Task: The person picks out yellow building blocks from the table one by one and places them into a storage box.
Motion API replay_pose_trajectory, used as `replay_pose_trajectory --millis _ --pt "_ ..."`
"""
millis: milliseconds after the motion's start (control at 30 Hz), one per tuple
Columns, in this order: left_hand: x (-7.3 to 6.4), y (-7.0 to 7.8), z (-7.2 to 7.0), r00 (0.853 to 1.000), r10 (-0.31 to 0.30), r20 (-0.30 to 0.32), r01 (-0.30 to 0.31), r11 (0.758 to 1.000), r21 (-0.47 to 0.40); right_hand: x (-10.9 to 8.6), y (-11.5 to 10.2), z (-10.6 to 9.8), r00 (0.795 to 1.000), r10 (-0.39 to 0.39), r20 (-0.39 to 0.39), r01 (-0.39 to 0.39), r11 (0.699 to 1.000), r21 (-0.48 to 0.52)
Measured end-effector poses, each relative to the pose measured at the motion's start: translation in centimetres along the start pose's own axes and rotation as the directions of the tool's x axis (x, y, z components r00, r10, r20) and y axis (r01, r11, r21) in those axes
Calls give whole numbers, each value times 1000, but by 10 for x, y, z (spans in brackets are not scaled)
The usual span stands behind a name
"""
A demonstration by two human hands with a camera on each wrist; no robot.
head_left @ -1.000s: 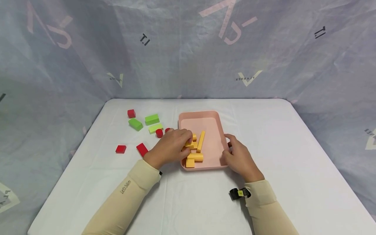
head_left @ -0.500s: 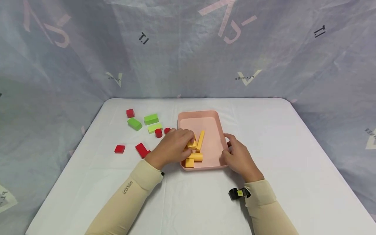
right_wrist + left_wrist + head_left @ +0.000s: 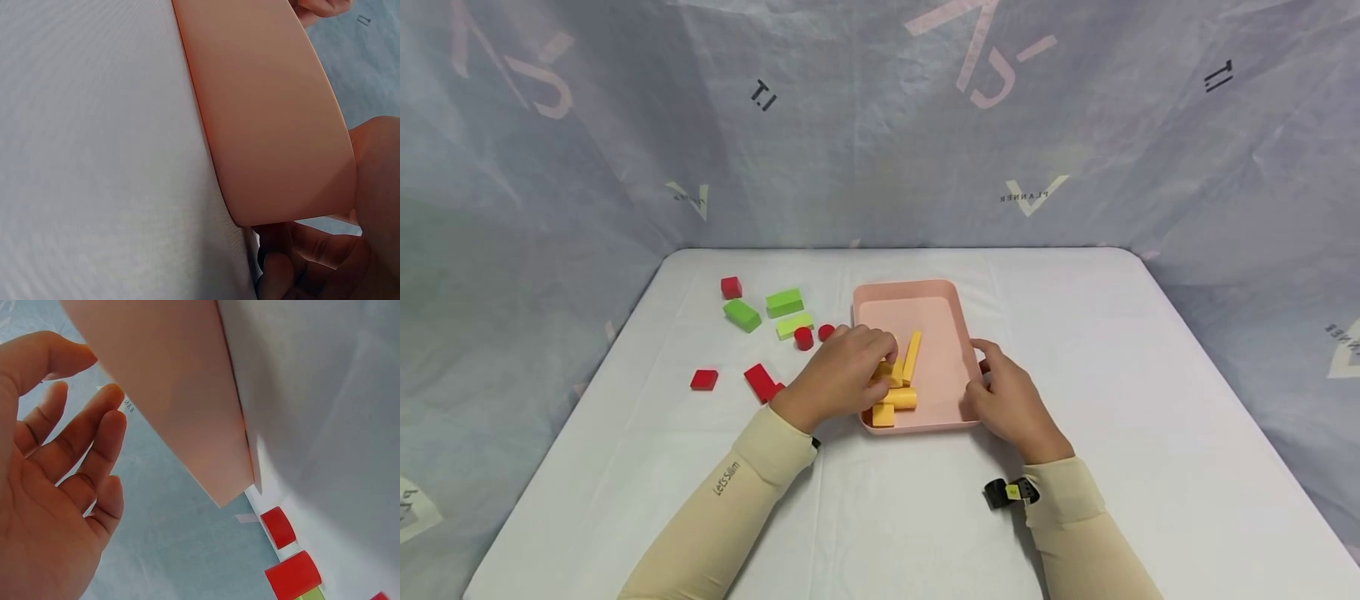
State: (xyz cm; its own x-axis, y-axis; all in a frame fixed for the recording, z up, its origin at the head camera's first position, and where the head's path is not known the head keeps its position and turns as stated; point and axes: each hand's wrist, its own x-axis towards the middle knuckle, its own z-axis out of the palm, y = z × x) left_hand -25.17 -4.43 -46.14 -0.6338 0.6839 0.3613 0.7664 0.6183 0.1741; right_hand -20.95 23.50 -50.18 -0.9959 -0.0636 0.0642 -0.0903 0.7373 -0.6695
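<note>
My left hand [image 3: 842,371] reaches over the left rim of a pink tray [image 3: 940,367], fingers bent above yellow blocks. In the left wrist view, my left hand [image 3: 62,456] shows nothing between thumb and fingertips, though the tray wall [image 3: 169,387] hides the blocks below. Inside lie a long yellow bar [image 3: 912,358], a yellow cylinder [image 3: 901,398] and a yellow cube [image 3: 883,415]; another yellow block [image 3: 891,375] is partly under the fingers. At the tray's right side my right hand [image 3: 1011,400] grips the wall, its thumb over the rim in the right wrist view.
Left of the tray are two red cylinders [image 3: 803,338], a red cube [image 3: 731,287], a flat red block [image 3: 703,380], a longer red block [image 3: 760,382] and several green blocks [image 3: 785,302]. A white cloth covers the table [image 3: 1150,417]; a grey curtain [image 3: 880,125] hangs behind.
The left hand has shifted slightly right within the tray. The yellow block under its fingers has lowered among the others. The right hand has stayed at the tray's right side.
</note>
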Motion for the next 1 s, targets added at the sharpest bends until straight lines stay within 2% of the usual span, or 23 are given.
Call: replay_pose_trajectory --millis 400,600,1000 --pt "-2 -1 -3 999 -27 25 28 999 -18 0 -1 0 1000 -12 -5 12 1000 -17" --pt "-3 -2 -5 1000 -24 17 25 999 -24 0 -3 0 1000 -9 -1 9 1000 -19" --pt "-7 -1 -8 995 -94 41 96 994 -59 1 0 1 1000 -11 -14 11 1000 -12"
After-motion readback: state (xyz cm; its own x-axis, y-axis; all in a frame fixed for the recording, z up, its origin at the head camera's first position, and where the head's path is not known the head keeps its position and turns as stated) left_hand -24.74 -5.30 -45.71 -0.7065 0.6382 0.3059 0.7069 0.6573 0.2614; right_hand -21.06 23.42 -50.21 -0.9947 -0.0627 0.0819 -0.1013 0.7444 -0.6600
